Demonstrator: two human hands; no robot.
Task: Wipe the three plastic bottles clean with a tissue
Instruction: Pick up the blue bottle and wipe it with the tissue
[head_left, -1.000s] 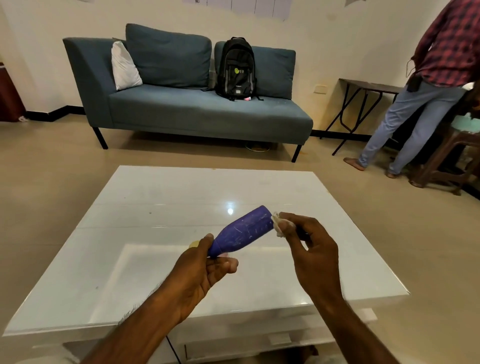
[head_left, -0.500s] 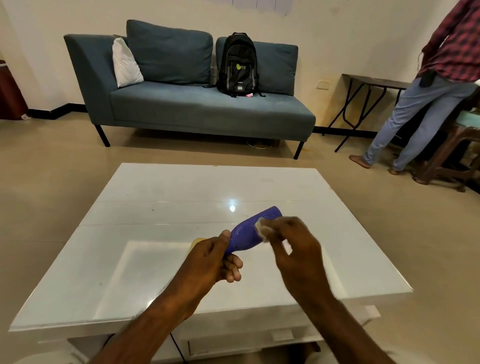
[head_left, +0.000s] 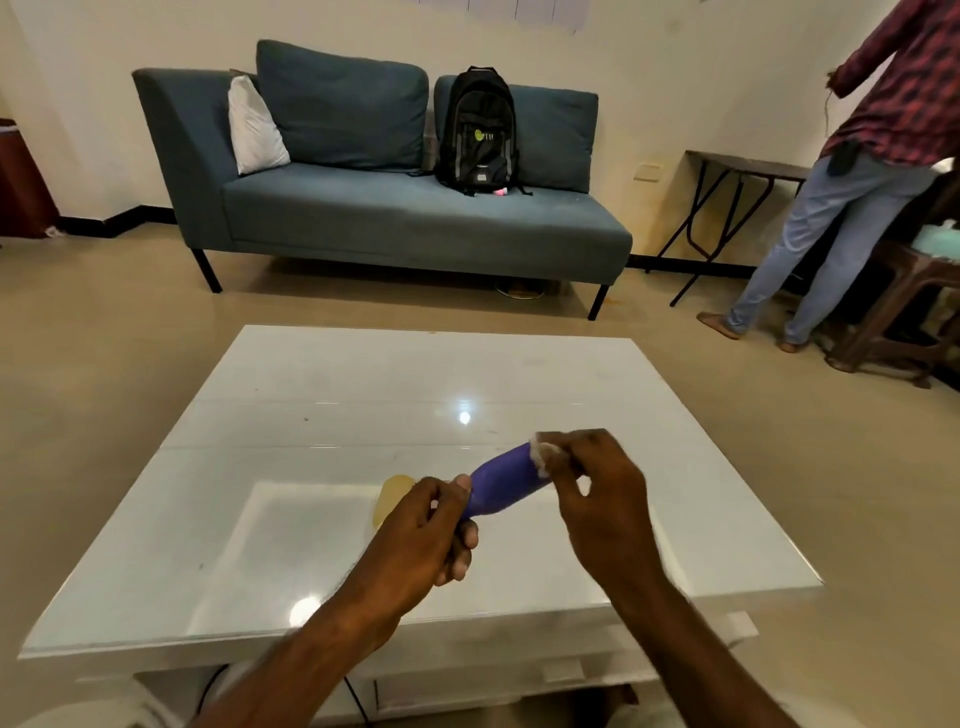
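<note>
Purple plastic bottle (head_left: 501, 480) slanting near-left to far-right above white glossy tabletop (head_left: 311, 405); left hand (head_left: 421, 535) clamped on neck end, right hand (head_left: 592, 488) pinching white tissue (head_left: 541, 457) against far end.

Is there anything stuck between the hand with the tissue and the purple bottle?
No, nothing visible is in the way. The right hand presses the tissue straight onto the far end of the purple bottle, while the left hand holds the bottle's other end above the white table.
</note>
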